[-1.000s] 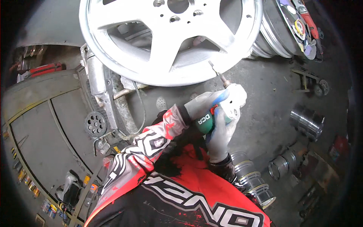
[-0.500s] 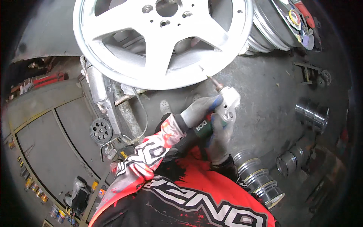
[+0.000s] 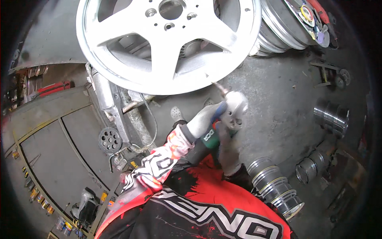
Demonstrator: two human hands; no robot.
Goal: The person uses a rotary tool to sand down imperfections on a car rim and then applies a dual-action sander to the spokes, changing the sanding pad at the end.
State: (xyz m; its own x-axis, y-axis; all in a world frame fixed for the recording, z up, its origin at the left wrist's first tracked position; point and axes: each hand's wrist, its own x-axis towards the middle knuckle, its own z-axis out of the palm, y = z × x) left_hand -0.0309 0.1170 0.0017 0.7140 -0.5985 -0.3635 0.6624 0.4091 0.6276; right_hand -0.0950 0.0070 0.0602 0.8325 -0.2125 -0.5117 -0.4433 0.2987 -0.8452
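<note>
Grinder (image 3: 235, 104) inside two-handed grip (image 3: 203, 119); wheel (image 3: 168, 44) just beyond.

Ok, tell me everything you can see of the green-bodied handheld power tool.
The green-bodied handheld power tool, plastic-looking, has a rounded, pale metallic-looking head and a small red part. A reddish-brown collar carries a thin bit, slanting up-left in the picture to the lower right rim of the large white spoked wheel; contact is unclear. The grey-and-blue-gloved left hand and grey-gloved right hand grip it. Whether it's running can't be told.
</note>
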